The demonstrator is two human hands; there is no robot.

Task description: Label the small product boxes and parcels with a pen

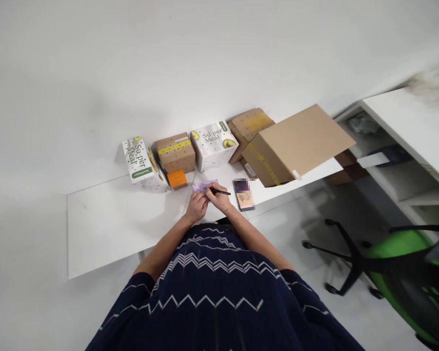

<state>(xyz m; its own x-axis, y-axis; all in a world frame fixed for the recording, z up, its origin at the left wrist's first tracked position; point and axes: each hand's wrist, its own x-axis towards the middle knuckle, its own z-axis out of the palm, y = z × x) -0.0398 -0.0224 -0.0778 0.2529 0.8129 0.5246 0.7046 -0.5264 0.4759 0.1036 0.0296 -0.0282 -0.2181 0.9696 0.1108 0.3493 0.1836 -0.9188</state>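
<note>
A small purple slip of paper (201,185) lies on the white table in front of me. My right hand (219,199) is closed around a black pen (225,193), its tip end over the slip and its other end pointing right. At the slip's lower left edge, my left hand (196,208) presses with curled fingers, gripping the paper against the table. The two hands touch or nearly touch, and they hide the slip's lower part. Right of them lies a phone (244,195) with its picture blurred out. An orange box (177,179) stands beyond my left hand.
Along the wall stand white Su-per Meal boxes (214,141) and brown cartons (175,153). A larger brown carton (300,141) leans over the table's right part. A white shelf unit (406,195) and a green-black wheeled chair (395,263) are at the right. The table (106,224) stretches left.
</note>
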